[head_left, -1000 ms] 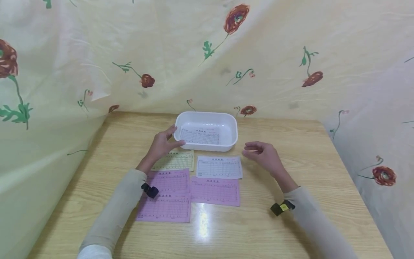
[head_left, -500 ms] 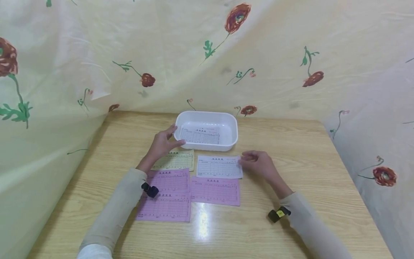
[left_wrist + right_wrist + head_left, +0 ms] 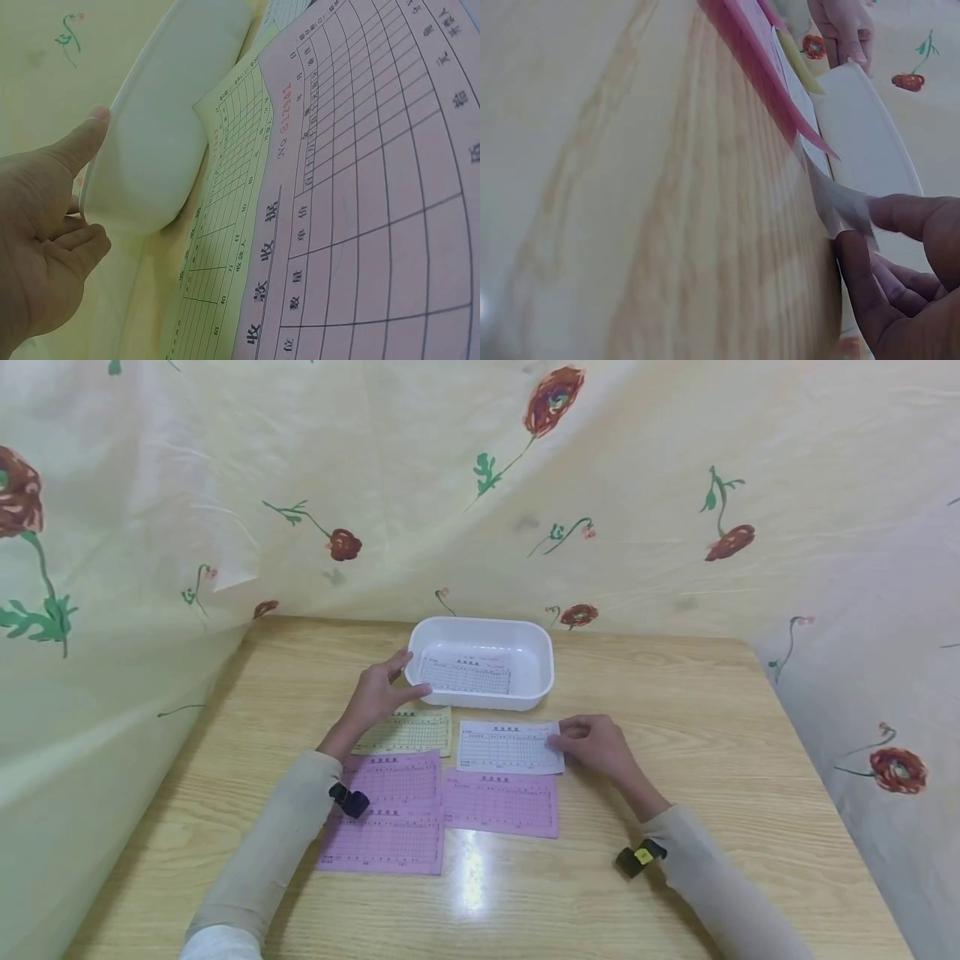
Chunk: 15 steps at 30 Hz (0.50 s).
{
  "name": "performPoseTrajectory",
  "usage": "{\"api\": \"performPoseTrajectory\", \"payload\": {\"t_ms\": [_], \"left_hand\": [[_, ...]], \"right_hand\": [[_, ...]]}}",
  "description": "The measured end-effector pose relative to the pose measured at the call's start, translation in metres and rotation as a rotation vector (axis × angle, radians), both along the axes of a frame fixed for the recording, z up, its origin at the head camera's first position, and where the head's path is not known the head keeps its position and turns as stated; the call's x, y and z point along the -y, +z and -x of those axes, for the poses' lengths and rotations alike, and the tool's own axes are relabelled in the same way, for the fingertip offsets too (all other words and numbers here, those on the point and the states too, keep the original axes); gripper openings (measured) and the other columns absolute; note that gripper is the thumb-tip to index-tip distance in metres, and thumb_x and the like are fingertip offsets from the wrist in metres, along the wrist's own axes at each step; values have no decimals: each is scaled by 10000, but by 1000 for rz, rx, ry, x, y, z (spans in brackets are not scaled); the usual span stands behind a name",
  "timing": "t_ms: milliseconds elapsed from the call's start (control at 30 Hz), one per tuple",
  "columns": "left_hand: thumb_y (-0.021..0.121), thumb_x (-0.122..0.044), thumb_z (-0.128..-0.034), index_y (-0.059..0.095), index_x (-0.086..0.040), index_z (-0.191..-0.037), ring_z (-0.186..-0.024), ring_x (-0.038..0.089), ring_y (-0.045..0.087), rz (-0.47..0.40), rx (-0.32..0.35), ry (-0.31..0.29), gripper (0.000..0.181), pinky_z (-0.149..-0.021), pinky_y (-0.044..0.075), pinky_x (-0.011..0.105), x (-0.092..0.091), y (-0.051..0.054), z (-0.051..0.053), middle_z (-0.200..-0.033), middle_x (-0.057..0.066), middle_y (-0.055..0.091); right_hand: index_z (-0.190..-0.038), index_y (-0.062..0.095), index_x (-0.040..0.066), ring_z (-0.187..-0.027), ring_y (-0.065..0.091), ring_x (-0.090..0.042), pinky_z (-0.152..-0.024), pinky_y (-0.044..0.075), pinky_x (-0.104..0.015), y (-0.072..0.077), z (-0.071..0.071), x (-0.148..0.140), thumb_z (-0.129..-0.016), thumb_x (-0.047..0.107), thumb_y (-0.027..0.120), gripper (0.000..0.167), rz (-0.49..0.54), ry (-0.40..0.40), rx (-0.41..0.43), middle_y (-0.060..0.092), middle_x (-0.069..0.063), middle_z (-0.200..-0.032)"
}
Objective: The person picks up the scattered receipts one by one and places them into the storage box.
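Note:
At the back of the table a white plastic tray (image 3: 480, 702) holds a white receipt slip (image 3: 465, 677). My left hand (image 3: 377, 697) grips the tray's left end; in the left wrist view the thumb lies along the rim and the other fingers curl beside it. Just in front of the tray lies a second white receipt slip (image 3: 506, 748). My right hand (image 3: 600, 745) pinches this slip's right edge between thumb and fingers. That corner of the slip (image 3: 840, 201) bends up off the wood in the right wrist view.
A yellow receipt slip (image 3: 412, 733) lies below my left hand, partly covered by it. Pink receipt slips lie nearer me: one at right (image 3: 502, 806), two at left, an upper (image 3: 401, 779) and a lower (image 3: 382, 843). Flowered cloth (image 3: 450, 485) surrounds the wooden table (image 3: 600, 893).
My right hand has moved left and slightly nearer me, from beside the white slip onto its right edge, and now pinches it. The left hand and tray have stayed put.

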<state>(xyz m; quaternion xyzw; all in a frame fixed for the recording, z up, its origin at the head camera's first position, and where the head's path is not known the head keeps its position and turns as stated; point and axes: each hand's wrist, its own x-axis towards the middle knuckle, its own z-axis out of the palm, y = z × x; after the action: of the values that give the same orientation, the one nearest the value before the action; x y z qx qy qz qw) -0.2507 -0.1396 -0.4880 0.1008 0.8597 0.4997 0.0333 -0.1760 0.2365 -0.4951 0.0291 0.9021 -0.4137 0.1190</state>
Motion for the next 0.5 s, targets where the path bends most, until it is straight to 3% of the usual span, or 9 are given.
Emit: {"api": "performPoseTrajectory", "payload": {"t_ms": [200, 500], "left_hand": [[853, -327, -844, 371, -11, -1548, -1512, 276, 322, -11, 0, -8, 910, -1215, 369, 360, 0, -2, 1, -1668, 124, 254], [857, -325, -839, 376, -17, -1546, -1516, 258, 313, -20, 6, -6, 909, -1218, 364, 352, 0, -1, 1, -1667, 86, 258]], "right_hand": [[-1265, 663, -32, -978, 727, -254, -836, 631, -351, -1, 0, 2, -918, 262, 774, 469, -12, 9, -10, 753, -172, -1097], [-1185, 708, -11, -1026, 684, -305, -800, 621, -341, 3, -4, -8, -960, 230, 720, 330, 4, 27, -136, 723, -185, -1141]]}}
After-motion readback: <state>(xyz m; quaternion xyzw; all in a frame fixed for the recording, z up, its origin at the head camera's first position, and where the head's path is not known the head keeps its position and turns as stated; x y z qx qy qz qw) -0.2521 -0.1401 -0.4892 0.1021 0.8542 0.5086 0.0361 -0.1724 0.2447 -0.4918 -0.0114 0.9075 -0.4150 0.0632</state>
